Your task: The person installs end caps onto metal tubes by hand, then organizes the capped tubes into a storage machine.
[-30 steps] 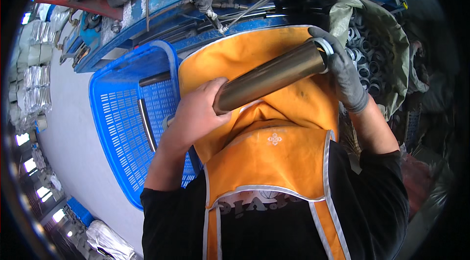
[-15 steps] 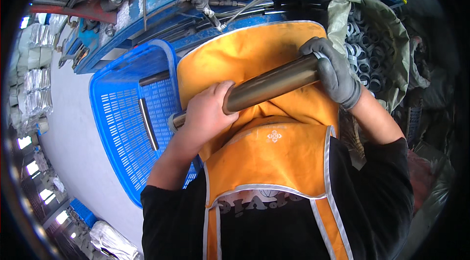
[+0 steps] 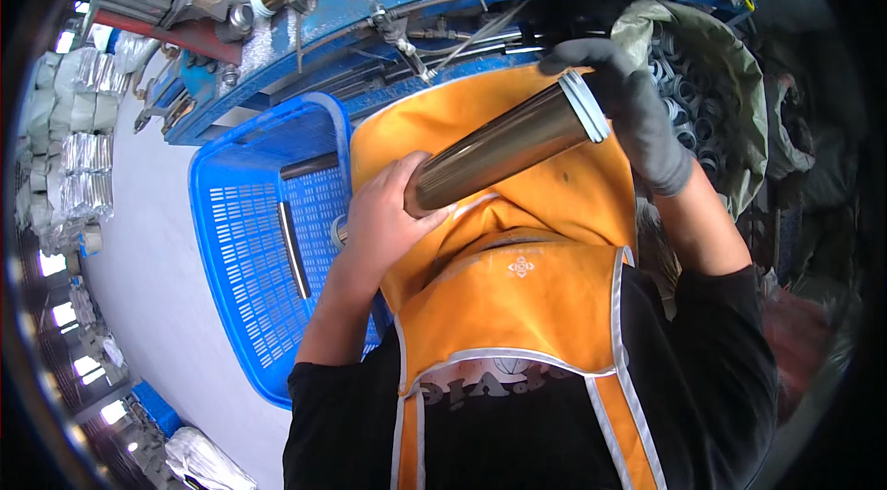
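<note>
Our orange apron [image 3: 517,314] spread beneath; blue basket [image 3: 319,113] at left. Bronze tube [image 3: 499,153] slants above apron, as before. Our gloved right hand [image 3: 637,111], wrapped round tube's far end half second ago, now loosened, fingers parted beside it; touch unclear. Our bare left hand [image 3: 383,208] keeps gripping near end. White ring [image 3: 584,108] on far end: we now see it uncovered.

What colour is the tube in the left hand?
Bronze-brown, glossy; the tube shows best in the head view.

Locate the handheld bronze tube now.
In the head view, the bronze tube is above and right of centre, in the left hand, over the orange apron.
</note>
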### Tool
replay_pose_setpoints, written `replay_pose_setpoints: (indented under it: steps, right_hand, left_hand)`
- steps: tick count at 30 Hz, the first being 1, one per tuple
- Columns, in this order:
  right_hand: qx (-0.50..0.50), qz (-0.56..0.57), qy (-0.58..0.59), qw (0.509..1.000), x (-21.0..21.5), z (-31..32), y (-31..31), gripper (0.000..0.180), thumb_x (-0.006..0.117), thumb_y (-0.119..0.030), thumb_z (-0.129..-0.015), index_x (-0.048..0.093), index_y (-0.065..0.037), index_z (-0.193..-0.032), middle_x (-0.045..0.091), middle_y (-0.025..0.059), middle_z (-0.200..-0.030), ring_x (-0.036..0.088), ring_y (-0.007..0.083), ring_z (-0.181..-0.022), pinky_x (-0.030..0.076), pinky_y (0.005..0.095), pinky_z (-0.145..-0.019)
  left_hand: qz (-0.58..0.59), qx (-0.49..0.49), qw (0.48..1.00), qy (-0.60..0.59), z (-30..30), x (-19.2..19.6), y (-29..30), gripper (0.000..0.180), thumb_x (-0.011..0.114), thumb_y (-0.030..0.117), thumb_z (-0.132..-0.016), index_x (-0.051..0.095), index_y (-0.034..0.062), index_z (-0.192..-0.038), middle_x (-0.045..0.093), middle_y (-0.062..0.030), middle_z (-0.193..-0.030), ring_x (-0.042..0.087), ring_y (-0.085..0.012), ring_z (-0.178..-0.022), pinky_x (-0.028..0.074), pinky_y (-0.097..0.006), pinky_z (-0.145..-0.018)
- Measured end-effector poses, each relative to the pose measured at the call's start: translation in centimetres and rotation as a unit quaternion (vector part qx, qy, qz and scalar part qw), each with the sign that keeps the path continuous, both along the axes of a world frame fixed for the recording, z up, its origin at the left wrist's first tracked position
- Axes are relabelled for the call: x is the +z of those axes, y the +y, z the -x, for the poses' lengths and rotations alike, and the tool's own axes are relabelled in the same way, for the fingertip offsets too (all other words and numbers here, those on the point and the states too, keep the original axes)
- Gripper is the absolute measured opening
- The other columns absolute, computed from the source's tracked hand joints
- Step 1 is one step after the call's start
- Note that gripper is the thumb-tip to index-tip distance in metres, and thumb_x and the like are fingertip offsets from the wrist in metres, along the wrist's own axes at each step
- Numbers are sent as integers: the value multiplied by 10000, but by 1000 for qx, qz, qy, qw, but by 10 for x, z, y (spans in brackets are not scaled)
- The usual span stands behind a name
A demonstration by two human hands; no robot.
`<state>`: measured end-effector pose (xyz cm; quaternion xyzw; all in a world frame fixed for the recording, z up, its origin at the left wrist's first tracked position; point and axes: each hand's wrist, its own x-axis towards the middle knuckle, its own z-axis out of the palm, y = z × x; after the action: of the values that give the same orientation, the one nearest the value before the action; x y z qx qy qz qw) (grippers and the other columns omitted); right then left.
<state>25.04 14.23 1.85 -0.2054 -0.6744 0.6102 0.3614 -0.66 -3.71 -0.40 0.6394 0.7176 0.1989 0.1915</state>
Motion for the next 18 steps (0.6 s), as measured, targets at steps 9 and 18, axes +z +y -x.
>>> replay_pose_setpoints:
  steps: [9, 18]
  right_hand:
    - [-103, -20, -105, 989, 1, -18, 31, 576, 263, -460, -1090, 621, -22, -1193, 609, 24, -856, 517, 74, -696, 436, 216, -621]
    - [-80, -419, -148, 892, 47, 102, 63, 306, 638, -140, -907, 598, -2, -1178, 589, 224, -1243, 556, 382, -1203, 427, 388, -1045]
  left_hand:
    - [-199, 114, 968, 99, 58, 2, -7, 661, 877, 196, -653, 611, 111, -1252, 671, -109, -1126, 623, -347, -1046, 463, -452, -943]
    - [-149, 386, 907, 76, 97, -143, -43, 663, 845, 229, -725, 553, 88, -1303, 613, -154, -1215, 541, -383, -1162, 390, -486, -1016]
